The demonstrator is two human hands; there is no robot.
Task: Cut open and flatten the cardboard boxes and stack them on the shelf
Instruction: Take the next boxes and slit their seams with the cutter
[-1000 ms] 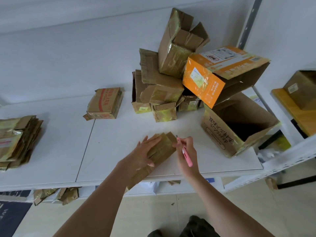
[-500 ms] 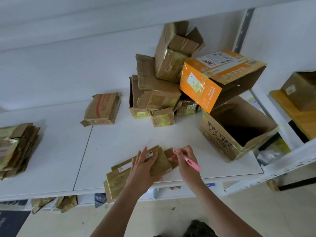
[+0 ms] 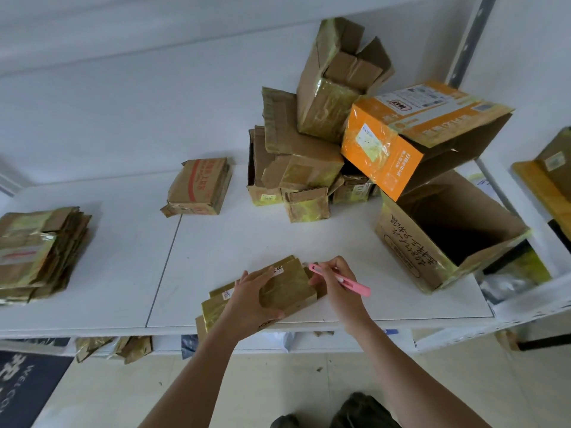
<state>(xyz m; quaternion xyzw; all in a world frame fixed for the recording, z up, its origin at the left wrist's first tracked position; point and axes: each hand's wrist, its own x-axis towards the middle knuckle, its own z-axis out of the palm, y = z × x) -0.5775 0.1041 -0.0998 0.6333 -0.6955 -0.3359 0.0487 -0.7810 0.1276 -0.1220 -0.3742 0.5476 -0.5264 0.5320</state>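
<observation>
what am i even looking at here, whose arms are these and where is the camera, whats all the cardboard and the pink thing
There is no machine here: these are a person's two bare arms, filmed by one wide-angle camera worn on their head, looking down at a white shelf.

The left hand presses on a flattened box at the shelf's front edge. The right hand grips a pink cutter, its tip at the box's right end.

Behind them stands a heap of boxes not yet flattened, with an orange box on top and a large open box to the right. One small squashed box lies alone, and a stack of flattened boxes sits at far left.
</observation>
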